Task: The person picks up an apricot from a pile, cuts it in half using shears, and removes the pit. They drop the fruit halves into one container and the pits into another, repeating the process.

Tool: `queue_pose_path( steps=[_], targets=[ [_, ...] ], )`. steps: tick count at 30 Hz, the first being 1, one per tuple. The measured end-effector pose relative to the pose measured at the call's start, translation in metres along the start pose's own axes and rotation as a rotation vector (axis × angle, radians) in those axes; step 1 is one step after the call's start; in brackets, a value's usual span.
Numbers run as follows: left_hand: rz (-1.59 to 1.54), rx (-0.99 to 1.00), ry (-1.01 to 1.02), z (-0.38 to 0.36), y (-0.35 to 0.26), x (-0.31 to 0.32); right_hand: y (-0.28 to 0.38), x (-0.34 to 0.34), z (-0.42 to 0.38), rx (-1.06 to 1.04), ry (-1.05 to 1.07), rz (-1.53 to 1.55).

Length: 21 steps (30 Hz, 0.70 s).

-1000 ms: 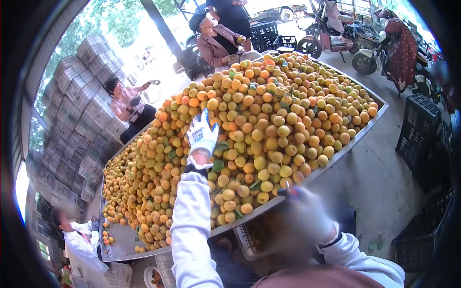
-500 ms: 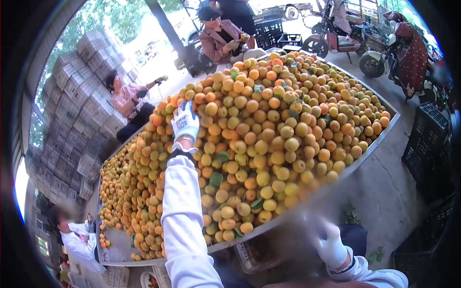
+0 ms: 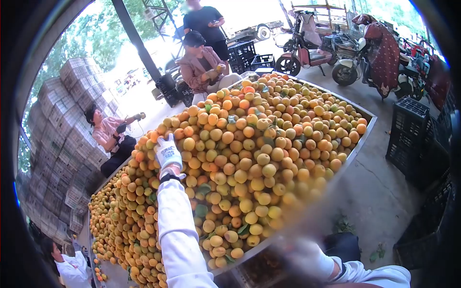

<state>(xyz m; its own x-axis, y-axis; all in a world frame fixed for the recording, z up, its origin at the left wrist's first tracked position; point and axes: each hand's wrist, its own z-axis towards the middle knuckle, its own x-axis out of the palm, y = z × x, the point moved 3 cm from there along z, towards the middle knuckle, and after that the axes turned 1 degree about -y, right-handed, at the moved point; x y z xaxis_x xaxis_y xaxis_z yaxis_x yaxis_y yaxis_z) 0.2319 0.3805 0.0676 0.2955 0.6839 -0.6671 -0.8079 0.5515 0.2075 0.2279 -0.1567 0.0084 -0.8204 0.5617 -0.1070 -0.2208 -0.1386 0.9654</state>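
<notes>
A large heap of orange-yellow fruit [image 3: 240,158] with a few green leaves fills a metal-edged table [image 3: 357,144]. My left hand [image 3: 168,151], in a white glove with printing on its back, reaches onto the upper left part of the heap. Its fingertips touch fruit there, and whether they grip one is hidden. Low at the right, beyond the table's near edge, is my right hand [image 3: 309,259], also white-gloved. Blur covers its fingers, so what it holds, if anything, cannot be made out.
A seated person [image 3: 201,67] handles fruit at the far edge, with a standing person [image 3: 204,24] behind. Other people sit at the left [image 3: 108,132] and lower left [image 3: 72,264]. Stacked crates [image 3: 62,139], black crates [image 3: 408,129] and scooters [image 3: 307,48] surround the table.
The view has shifted, so the heap appears further left and lower. My left hand has moved slightly over the fruit, its fingers more bent. My right hand has dropped a little.
</notes>
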Motion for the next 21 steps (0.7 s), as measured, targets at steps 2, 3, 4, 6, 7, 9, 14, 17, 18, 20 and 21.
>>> queue_pose_path(
  steps=[2,3,4,6,7,9,14,17,18,20,21],
  targets=[
    [-0.017,-0.028,0.211,-0.004,-0.002,-0.019,-0.002,0.0,-0.003,0.001,0.025,-0.116],
    [-0.131,-0.002,0.118,-0.012,0.005,-0.014,0.005,0.001,-0.001,0.073,0.045,-0.062],
    [-0.242,0.026,0.028,-0.019,0.014,-0.01,0.01,0.002,-0.003,0.146,0.066,-0.006],
    [-0.273,-0.083,0.313,-0.04,0.012,-0.079,0.005,0.006,-0.004,0.004,0.042,-0.031],
    [-0.485,-0.017,0.21,-0.054,0.023,-0.078,-0.002,0.009,-0.003,-0.031,0.061,-0.026],
    [-0.725,-0.148,0.188,-0.073,0.061,-0.032,-0.006,0.013,-0.006,0.04,0.178,0.013],
    [-1.729,-0.529,0.412,-0.145,0.029,-0.146,-0.015,0.031,-0.009,-0.023,0.146,-0.066],
    [-2.091,-0.53,0.492,-0.188,-0.003,-0.202,0.009,0.034,-0.006,-0.002,0.037,-0.195],
    [-2.155,-0.499,0.51,-0.2,-0.014,-0.223,-0.002,0.04,-0.006,-0.035,0.014,-0.161],
    [-2.119,-0.453,0.501,-0.22,-0.03,-0.255,-0.003,0.048,-0.007,-0.052,-0.014,-0.067],
    [-2.054,-0.409,0.472,-0.226,-0.038,-0.269,-0.011,0.053,-0.007,-0.064,-0.023,0.02]
  ],
)
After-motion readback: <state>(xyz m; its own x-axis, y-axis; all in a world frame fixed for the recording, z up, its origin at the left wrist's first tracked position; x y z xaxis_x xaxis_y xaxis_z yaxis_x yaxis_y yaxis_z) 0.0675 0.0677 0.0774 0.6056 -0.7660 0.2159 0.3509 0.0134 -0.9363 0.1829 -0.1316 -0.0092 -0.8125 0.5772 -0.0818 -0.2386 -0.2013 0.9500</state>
